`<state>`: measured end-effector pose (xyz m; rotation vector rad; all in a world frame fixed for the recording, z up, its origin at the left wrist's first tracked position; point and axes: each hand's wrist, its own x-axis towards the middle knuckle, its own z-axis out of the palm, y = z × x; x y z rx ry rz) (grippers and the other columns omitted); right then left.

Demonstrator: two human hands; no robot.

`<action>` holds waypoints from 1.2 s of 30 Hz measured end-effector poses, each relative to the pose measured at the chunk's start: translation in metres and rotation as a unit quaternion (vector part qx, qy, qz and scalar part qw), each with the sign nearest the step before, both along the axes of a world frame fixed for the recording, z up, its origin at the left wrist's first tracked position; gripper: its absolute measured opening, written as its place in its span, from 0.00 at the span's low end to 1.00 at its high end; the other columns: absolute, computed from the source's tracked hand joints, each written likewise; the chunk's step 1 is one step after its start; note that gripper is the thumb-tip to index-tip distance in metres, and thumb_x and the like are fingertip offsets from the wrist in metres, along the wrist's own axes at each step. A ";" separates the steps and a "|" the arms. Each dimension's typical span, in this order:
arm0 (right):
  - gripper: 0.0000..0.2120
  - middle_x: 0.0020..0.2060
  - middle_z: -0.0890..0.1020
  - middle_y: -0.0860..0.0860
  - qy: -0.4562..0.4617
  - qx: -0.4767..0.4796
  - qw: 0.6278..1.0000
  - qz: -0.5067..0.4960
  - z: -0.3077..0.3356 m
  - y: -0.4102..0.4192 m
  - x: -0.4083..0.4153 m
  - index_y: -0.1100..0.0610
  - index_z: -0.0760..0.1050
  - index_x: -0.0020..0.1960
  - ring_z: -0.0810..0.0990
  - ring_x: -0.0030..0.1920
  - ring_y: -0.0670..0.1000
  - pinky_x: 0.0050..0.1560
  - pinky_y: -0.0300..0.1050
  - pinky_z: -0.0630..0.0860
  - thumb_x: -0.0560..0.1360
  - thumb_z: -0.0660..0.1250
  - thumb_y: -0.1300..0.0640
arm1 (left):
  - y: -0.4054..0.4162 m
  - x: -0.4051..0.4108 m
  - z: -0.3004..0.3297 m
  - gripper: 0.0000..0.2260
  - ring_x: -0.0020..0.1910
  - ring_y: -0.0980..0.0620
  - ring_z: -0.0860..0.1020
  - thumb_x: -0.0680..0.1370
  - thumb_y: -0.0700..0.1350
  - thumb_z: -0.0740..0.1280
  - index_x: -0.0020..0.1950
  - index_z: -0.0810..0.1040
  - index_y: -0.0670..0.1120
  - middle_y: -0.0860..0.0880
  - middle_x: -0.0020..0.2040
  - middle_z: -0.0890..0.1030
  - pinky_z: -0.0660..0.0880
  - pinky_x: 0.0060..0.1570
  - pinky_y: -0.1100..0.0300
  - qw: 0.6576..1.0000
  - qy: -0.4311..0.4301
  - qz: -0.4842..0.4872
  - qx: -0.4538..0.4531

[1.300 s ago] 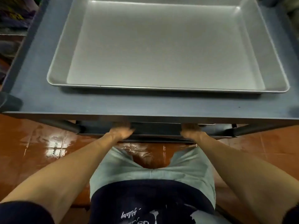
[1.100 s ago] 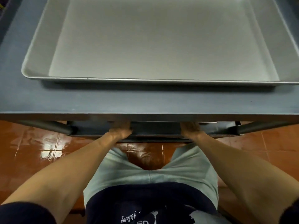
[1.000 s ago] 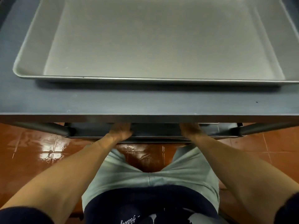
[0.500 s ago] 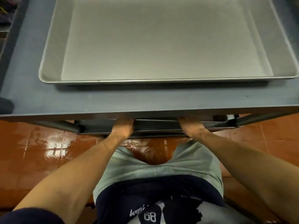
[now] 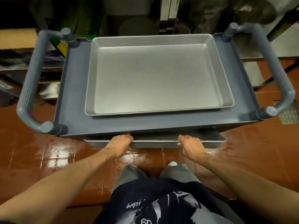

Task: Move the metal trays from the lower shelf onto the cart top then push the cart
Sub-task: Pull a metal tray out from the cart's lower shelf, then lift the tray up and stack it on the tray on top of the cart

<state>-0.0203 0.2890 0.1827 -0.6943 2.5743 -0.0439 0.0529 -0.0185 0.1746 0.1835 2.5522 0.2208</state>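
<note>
One metal tray (image 5: 155,73) lies flat on the grey cart top (image 5: 145,125). A second metal tray (image 5: 155,140) sticks out from under the cart top's near edge, only its front rim and wall showing. My left hand (image 5: 120,143) grips that rim left of centre. My right hand (image 5: 190,145) grips it right of centre. Both hands have their fingers curled over the rim. The rest of the lower tray and the shelf under it are hidden by the cart top.
Grey tube handles stand at the cart's left end (image 5: 32,81) and right end (image 5: 275,68). Wet brown floor tiles (image 5: 48,152) surround me. Dark shelving and clutter (image 5: 129,16) sit beyond the cart. A metal floor plate (image 5: 289,116) lies at the right.
The view has pulled back and risen, so the whole cart top and its handles now show. The lower tray has slid out toward me, held by both hands.
</note>
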 end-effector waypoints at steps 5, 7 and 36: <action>0.06 0.47 0.83 0.53 -0.008 -0.038 0.999 0.027 0.035 0.001 0.001 0.53 0.72 0.51 0.81 0.45 0.54 0.41 0.44 0.69 0.80 0.60 0.51 | -0.014 0.008 0.039 0.20 0.63 0.43 0.77 0.76 0.50 0.71 0.64 0.75 0.42 0.44 0.65 0.79 0.74 0.62 0.50 0.999 -0.023 0.001 0.027; 0.07 0.47 0.83 0.53 -0.024 -0.042 0.998 0.039 0.049 0.000 0.002 0.53 0.73 0.51 0.81 0.47 0.55 0.43 0.46 0.72 0.80 0.60 0.50 | -0.019 0.014 0.052 0.21 0.64 0.44 0.76 0.75 0.53 0.72 0.64 0.75 0.43 0.45 0.65 0.79 0.73 0.62 0.51 0.999 -0.027 -0.003 0.032; 0.24 0.40 0.79 0.44 -0.025 -0.160 0.961 0.222 0.432 -0.037 -0.091 0.48 0.74 0.38 0.77 0.36 0.46 0.32 0.38 0.71 0.62 0.66 0.27 | -0.095 -0.053 0.402 0.25 0.41 0.66 0.83 0.59 0.72 0.76 0.53 0.78 0.70 0.67 0.44 0.84 0.77 0.36 0.71 0.974 0.043 -0.020 0.222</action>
